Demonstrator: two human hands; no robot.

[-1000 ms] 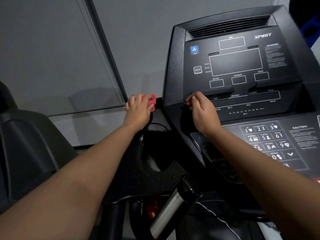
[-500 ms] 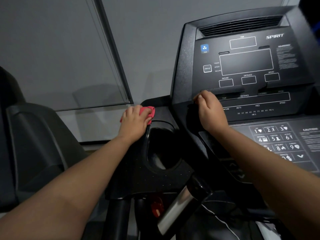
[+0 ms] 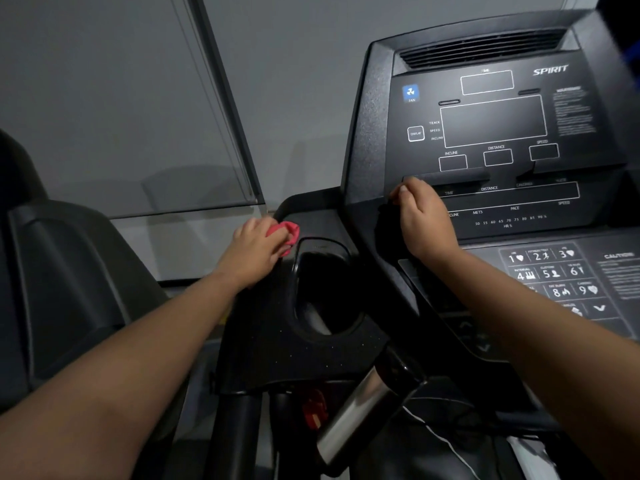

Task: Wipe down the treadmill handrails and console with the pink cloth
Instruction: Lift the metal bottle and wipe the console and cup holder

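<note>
The left hand (image 3: 254,251) grips the pink cloth (image 3: 289,233), bunched against the cup holder's (image 3: 325,296) rim. The right hand (image 3: 424,220) rests fisted, holding nothing, on the console (image 3: 367,133), which reads SPIRIT, FAN, DISPLAY, INCLINE, DISTANCE, CAUTION.

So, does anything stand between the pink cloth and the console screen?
Only the right hand, which holds the console ledge under the screen. The left hand holds the pink cloth beside the cup holder, nothing else between.
</note>
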